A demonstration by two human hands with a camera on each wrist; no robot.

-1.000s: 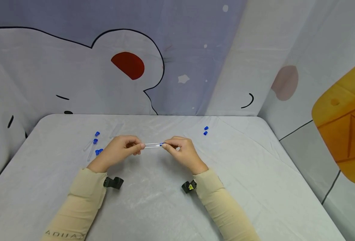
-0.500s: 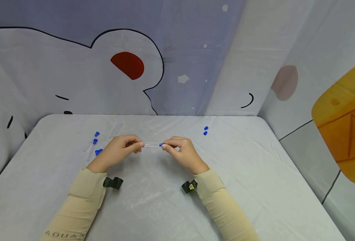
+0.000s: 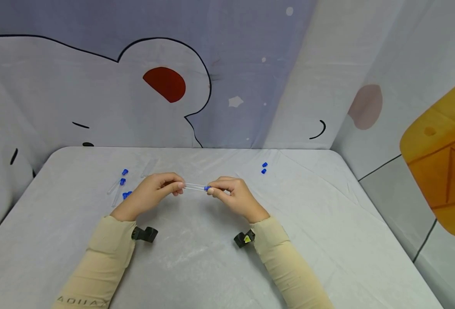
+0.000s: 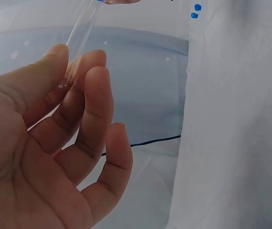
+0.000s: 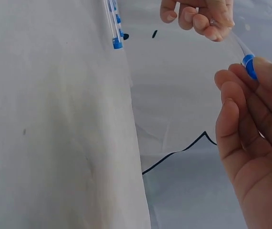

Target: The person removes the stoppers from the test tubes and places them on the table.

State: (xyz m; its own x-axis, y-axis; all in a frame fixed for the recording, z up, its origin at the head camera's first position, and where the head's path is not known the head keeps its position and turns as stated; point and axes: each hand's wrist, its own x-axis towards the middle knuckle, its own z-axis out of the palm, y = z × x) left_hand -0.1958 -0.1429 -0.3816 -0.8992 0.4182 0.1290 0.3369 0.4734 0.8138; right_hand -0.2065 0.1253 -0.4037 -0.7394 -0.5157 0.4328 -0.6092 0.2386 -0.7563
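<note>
Between the two hands a clear test tube (image 3: 195,187) is held roughly level above the table. My left hand (image 3: 162,189) pinches its rounded end between thumb and fingers; in the left wrist view that end of the tube (image 4: 76,55) shows between the thumb and forefinger. At the other end sits a blue cap (image 3: 207,188), gripped by the thumb and forefinger of my right hand (image 3: 231,193). The right wrist view shows the cap (image 5: 249,67) on the tube's mouth, partly covered by the thumb.
Capped test tubes (image 3: 117,195) and more blue caps (image 3: 127,195) lie at the left of the white table (image 3: 196,266). A faint clear tube (image 3: 149,168) lies behind my left hand. Two loose blue caps (image 3: 264,168) sit at the back right.
The capped end of the tube has dipped slightly, so the tube now tilts down toward the right hand. More of the blue cap shows at the right fingertips. The left hand stays nearly still.
</note>
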